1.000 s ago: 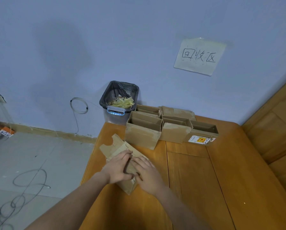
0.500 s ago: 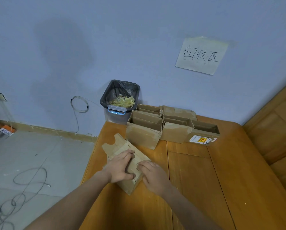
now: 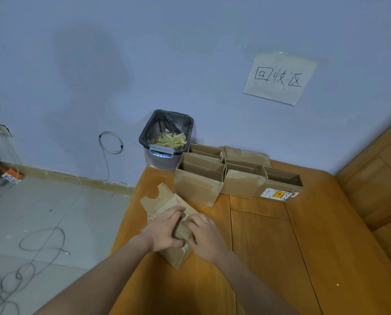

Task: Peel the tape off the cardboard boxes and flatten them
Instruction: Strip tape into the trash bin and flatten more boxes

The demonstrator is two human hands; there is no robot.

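- The box (image 3: 167,214) in hand lies at the near-left part of the table (image 3: 281,258), close to its left edge, already partly collapsed, with a notched flap (image 3: 153,196) sticking out at its far end.
- The left hand (image 3: 165,233) lies over the top of it, fingers a little bent and spread, thumb out along the near side; it looks to be pressing down more than gripping.
- The right hand (image 3: 204,235) sits just beside the left, fingers bent over the right edge. Whether it pinches tape or only cardboard, I cannot tell; no tape shows clearly there.
- To do this well, I would keep the left palm flat as an anchor and let the right pull low and along the seam, so the tape lifts without tearing the board.
- I would also mind the table's left edge, since a hard push could slide the box off.
- Far across the table stand more boxes (image 3: 199,185), open-topped and not yet flattened; a bin (image 3: 167,137) stands beyond, against the wall.
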